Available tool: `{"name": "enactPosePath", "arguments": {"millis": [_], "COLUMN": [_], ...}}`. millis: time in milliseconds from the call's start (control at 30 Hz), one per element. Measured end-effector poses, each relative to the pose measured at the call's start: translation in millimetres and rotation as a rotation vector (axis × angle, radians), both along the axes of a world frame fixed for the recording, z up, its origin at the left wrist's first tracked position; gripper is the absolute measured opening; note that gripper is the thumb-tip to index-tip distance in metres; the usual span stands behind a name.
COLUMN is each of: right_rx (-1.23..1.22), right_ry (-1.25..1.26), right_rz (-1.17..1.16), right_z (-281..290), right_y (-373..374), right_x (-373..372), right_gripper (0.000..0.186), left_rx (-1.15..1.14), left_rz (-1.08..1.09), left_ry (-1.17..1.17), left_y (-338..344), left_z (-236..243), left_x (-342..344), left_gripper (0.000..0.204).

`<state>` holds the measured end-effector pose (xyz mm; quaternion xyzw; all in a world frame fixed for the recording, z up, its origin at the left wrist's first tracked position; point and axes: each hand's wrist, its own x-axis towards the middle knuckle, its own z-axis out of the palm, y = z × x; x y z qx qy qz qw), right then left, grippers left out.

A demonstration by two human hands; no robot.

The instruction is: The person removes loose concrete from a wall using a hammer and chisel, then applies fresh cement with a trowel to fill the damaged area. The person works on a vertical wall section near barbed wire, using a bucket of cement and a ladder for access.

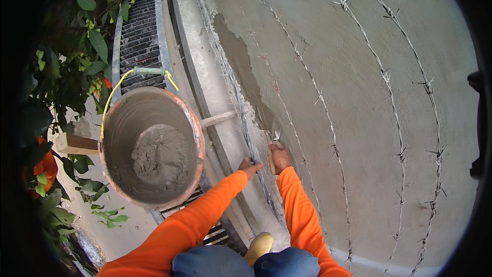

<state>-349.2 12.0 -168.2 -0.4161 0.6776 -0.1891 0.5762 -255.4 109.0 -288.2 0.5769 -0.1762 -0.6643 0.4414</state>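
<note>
My left hand (249, 167) is closed around a bundle of grey barbed wire (237, 92) that runs along the ledge. Just to its right, my right hand (279, 157) grips what looks like a trowel by its pale wooden handle (271, 162). Its small light-coloured metal part (277, 135) shows beyond the knuckles; most of the blade is hidden. That hand is close to the grey plastered wall (359, 123), beside a darker wet strip of mortar (241, 66). On my left stands a round bucket (199, 138) with wet mortar (161, 154) heaped inside.
Several strands of barbed wire (384, 74) stretch in front of the wall. The bucket's yellow handle (114, 92) stands up above a slatted metal walkway (141, 36). A wooden bar (77, 143) pokes out beside the bucket. Leafy branches (95, 46) crowd the left; my yellow boot (259, 246) is below.
</note>
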Motion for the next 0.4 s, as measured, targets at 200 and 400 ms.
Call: {"name": "enactPosePath", "arguments": {"millis": [200,400], "right_rx": [-0.132,-0.105], "right_ry": [0.265,0.350], "right_rz": [0.172,0.199], "right_z": [-9,-55], "right_y": [28,-1], "right_x": [-17,-19], "right_gripper": [0.033,0.052], "left_rx": [-0.003,0.049], "left_rz": [-0.004,-0.040], "left_ry": [0.046,-0.050], "left_y": [-2,1], "left_z": [-8,13], "left_x": [-7,3], "left_gripper": [0.062,0.054]}}
